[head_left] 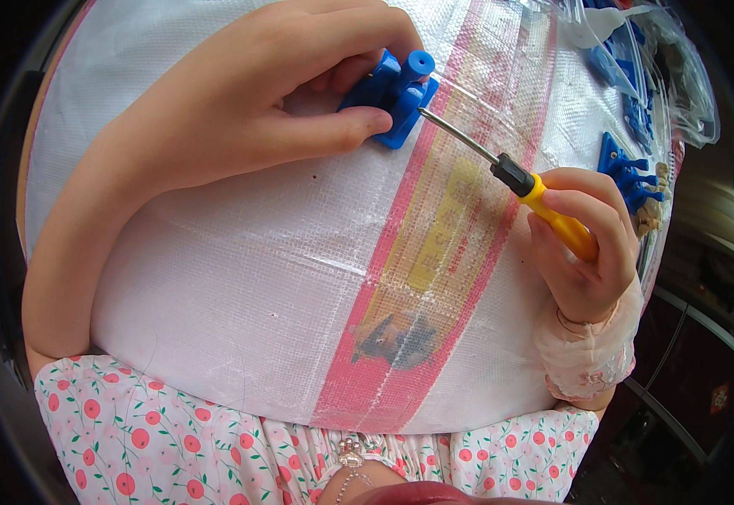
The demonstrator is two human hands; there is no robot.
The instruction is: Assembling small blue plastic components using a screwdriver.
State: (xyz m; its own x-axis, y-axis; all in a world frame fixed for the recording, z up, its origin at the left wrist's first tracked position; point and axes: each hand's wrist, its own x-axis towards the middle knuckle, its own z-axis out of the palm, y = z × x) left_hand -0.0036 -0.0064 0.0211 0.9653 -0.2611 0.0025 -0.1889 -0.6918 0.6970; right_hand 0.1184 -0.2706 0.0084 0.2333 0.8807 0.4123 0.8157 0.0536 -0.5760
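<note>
One white woven sheet [241,278] with a single pink-and-yellow band [434,244] running front to back covers the work surface. At its far right corner lies one clear plastic bag [678,76], and along the right edge sits a heap of loose blue plastic parts [628,172], too jumbled to count. One left hand [266,101] lies palm down near the far edge, thumb and fingers clamped on one blue plastic part [396,93]. One right hand [585,244], at the right edge, has its fingers wrapped tight around one yellow-handled screwdriver [552,215], its tip touching that part.
</note>
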